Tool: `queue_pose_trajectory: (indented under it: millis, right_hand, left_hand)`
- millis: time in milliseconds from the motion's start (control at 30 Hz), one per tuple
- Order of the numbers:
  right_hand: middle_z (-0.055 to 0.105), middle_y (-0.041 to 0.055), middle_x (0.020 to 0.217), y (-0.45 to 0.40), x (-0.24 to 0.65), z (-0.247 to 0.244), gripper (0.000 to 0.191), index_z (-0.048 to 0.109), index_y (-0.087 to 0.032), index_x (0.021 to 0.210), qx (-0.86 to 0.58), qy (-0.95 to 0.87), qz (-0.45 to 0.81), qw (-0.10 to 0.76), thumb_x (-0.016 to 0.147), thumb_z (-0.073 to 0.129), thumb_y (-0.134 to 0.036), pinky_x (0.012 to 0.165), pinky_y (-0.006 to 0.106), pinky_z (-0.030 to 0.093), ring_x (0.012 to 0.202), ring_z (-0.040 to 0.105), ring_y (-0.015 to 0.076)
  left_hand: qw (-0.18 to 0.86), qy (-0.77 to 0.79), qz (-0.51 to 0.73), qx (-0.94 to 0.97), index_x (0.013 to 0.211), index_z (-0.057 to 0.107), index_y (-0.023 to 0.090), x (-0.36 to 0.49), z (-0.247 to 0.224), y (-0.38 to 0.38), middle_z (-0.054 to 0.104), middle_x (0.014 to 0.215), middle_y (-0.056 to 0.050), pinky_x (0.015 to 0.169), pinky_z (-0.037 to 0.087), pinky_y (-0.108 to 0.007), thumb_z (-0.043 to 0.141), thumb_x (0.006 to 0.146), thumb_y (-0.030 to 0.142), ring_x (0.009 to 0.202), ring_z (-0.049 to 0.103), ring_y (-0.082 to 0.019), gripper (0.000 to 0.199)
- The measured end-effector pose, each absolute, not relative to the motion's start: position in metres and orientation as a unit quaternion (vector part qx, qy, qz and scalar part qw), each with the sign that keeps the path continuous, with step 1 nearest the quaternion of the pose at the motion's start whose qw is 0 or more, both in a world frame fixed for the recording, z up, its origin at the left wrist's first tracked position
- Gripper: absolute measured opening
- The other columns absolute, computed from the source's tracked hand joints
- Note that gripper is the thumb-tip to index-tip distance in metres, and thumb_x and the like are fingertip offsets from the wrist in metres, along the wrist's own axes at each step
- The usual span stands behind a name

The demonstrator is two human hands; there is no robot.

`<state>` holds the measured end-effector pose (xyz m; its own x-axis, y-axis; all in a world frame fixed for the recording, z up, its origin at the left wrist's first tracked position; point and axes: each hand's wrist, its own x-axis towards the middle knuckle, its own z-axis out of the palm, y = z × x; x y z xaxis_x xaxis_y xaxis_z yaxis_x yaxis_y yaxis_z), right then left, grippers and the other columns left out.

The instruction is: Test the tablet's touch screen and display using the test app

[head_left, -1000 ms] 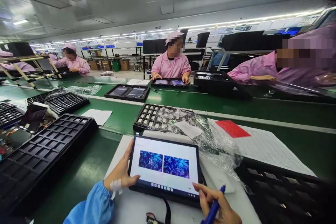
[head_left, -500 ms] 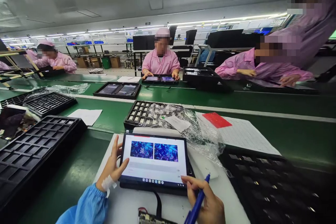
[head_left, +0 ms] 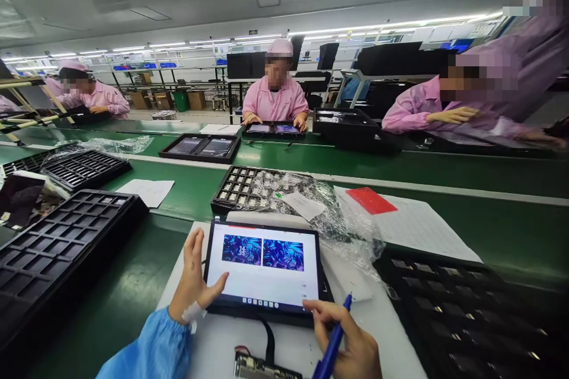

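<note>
A tablet screen [head_left: 264, 269] lies propped before me, lit with a white page and two blue wallpaper pictures. At its left edge is my left hand [head_left: 195, 281], fingers spread and thumb out over the screen; it grips nothing. My right hand [head_left: 344, 334] holds a blue pen [head_left: 332, 343], whose tip points up and away. The index finger of that hand reaches to the screen's lower right corner. Below the tablet, a black ribbon cable [head_left: 269, 337] runs to a circuit board [head_left: 262, 366], partly cut off by the lower picture edge.
Black compartment trays [head_left: 53, 237] stand to the left, with another tray [head_left: 462, 308] at right. Behind the tablet sit a filled tray [head_left: 237, 185], clear plastic wrap [head_left: 329, 219] and a red card [head_left: 371, 200]. Co-workers in pink [head_left: 275, 100] sit across the green bench [head_left: 275, 157].
My left hand has tilted, its thumb shifting right over the screen. My right index finger stays near the lower right corner. Across the bench, the right-hand co-worker's arm has lifted slightly.
</note>
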<state>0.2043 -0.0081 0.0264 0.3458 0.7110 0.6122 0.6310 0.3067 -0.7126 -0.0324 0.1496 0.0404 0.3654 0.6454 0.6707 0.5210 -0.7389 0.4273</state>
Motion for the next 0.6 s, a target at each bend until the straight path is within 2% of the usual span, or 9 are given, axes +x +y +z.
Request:
queue_pose_trajectory:
  millis: [133, 333, 467, 600]
  right_hand:
    - [0.074, 0.0012, 0.08, -0.008, 0.199, 0.024, 0.01, 0.054, -0.025, 0.081, -0.592, -0.53, 0.05, 0.605, 0.09, 0.055, -0.028, 0.067, 0.024, 0.059, 0.068, 0.073, 0.0168]
    - [0.074, 0.0028, 0.081, -0.008, 0.198, 0.022, 0.013, 0.056, -0.025, 0.082, -0.597, -0.511, 0.057, 0.615, 0.091, 0.055, -0.033, 0.068, 0.027, 0.06, 0.065, 0.073, 0.0177]
    - [0.074, 0.0014, 0.081, -0.008, 0.201, 0.026, 0.01, 0.056, -0.025, 0.081, -0.593, -0.529, 0.051, 0.605, 0.09, 0.057, -0.03, 0.066, 0.025, 0.061, 0.064, 0.073, 0.0172]
    - [0.074, 0.0013, 0.081, -0.009, 0.203, 0.028, 0.01, 0.057, -0.025, 0.081, -0.594, -0.532, 0.05, 0.601, 0.09, 0.057, -0.03, 0.066, 0.023, 0.061, 0.065, 0.073, 0.0168]
  left_hand:
    - [-0.015, 0.269, 0.448, 0.853, 0.148, 0.007, 0.037, -0.028, 0.042, 0.136, 0.014, 0.147, -0.013, 0.096, 0.039, -0.057, 0.067, 0.077, 0.028, 0.13, 0.029, -0.037, 0.094]
    - [0.003, 0.242, 0.362, 0.9, 0.148, 0.006, 0.036, -0.023, 0.042, 0.126, 0.019, 0.143, -0.016, 0.091, 0.041, -0.055, 0.069, 0.073, 0.031, 0.124, 0.034, -0.039, 0.097]
    - [0.022, 0.253, 0.367, 0.895, 0.148, 0.009, 0.034, -0.024, 0.041, 0.128, 0.019, 0.144, -0.017, 0.093, 0.039, -0.057, 0.066, 0.075, 0.03, 0.125, 0.034, -0.041, 0.093]
    - [0.067, 0.293, 0.375, 0.877, 0.148, 0.008, 0.032, -0.03, 0.04, 0.133, 0.018, 0.144, -0.017, 0.097, 0.035, -0.061, 0.063, 0.077, 0.028, 0.131, 0.027, -0.042, 0.091]
